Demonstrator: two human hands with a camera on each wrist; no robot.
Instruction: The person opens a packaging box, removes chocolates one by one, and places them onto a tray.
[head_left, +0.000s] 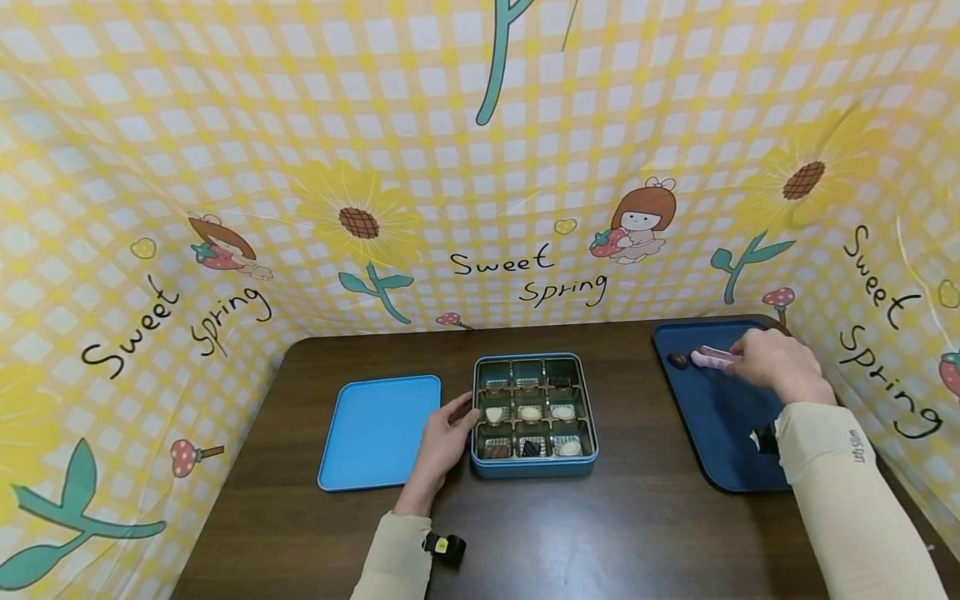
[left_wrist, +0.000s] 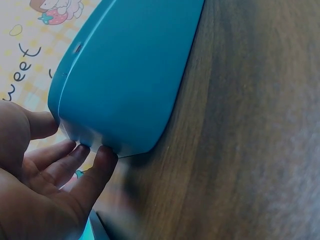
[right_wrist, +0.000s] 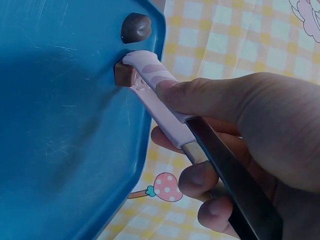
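Observation:
In the head view, a blue tin box [head_left: 534,470] with a divided insert stands mid-table. Several white and dark chocolates sit in its middle and front rows, and a dark one at the back right. My left hand [head_left: 444,437] rests its fingertips against the box's left side; the left wrist view shows the fingers extended at its wall [left_wrist: 130,70]. Over the dark blue tray, my right hand [head_left: 783,365] grips pink-tipped tongs [right_wrist: 165,118]. Their tips meet a square brown chocolate [right_wrist: 123,75]. A dark, rounded chocolate [right_wrist: 136,28] lies just beyond it on the tray.
A light blue lid [head_left: 378,433] lies flat left of the box. The dark blue tray [head_left: 720,450] takes up the table's right side. A yellow checked cloth [head_left: 480,183] rises behind the brown table [head_left: 630,533] and along both sides.

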